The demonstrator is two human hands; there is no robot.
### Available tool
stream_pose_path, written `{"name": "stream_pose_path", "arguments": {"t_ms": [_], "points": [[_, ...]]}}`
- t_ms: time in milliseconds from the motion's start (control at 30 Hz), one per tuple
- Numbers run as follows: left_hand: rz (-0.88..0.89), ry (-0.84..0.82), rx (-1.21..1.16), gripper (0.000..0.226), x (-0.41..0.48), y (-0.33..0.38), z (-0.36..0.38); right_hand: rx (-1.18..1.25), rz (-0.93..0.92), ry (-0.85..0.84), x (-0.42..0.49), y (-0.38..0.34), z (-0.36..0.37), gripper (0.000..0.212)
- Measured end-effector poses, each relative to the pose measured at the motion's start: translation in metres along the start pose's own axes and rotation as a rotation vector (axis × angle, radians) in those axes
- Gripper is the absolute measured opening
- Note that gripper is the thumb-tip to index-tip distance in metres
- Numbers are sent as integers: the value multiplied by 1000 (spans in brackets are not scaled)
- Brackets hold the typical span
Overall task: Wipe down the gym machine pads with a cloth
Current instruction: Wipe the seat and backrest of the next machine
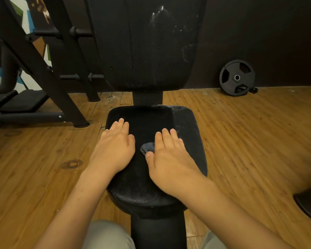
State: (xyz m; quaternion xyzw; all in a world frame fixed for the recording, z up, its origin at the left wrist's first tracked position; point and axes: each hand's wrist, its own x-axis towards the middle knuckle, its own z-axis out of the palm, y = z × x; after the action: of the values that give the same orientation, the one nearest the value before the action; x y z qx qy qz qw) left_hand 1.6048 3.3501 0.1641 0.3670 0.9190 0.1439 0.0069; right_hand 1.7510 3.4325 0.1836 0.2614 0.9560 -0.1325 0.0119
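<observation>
Pads on this gym machine are two: one seat pad (192, 141) lying flat in the middle of the view, and one back pad (145, 42) standing upright behind it, both black. On the seat pad lies one cloth (148, 147), of which a small grey-blue fold shows between the two hands. The darker, matte area around it covers the left and middle part of the seat and looks like the same cloth spread flat, but I cannot tell this for sure. The left hand (115, 146) rests palm down on the left part of the seat pad, its grip apart, with the fingers straight and close together, holding nothing. The right hand (169, 157) rests palm down just beside it, also with the grip apart and the fingers straight. Its thumb touches the grey-blue fold, and its fingertips reach the line where the matte area meets the shiny right strip of the seat. The back pad carries white streaks and spots on its right half. One weight plate (237, 77) leans against the dark wall (276, 33) on the right and stands on the wooden floor (258, 132). On the left stands one black rack (50, 83) with four short pegs (69, 76). Two knees (106, 234) in light trousers show at the bottom edge.
</observation>
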Motion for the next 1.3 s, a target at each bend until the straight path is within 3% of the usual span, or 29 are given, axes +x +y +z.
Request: {"name": "stream_pose_path", "arguments": {"t_ms": [200, 433, 733, 1100, 1300], "points": [[-4, -9, 12, 57, 0, 1, -2, 8, 70, -17, 44, 1, -12, 66], [6, 8, 13, 57, -1, 2, -2, 41, -24, 63, -20, 2, 5, 66], [16, 16, 12, 57, -1, 0, -1, 9, -38, 40, -51, -1, 9, 68], [5, 2, 4, 58, -2, 0, -1, 12, 46, -7, 35, 10, -6, 65], [-6, -3, 12, 58, -2, 4, -3, -9, 106, 67, 106, 20, -18, 65]]}}
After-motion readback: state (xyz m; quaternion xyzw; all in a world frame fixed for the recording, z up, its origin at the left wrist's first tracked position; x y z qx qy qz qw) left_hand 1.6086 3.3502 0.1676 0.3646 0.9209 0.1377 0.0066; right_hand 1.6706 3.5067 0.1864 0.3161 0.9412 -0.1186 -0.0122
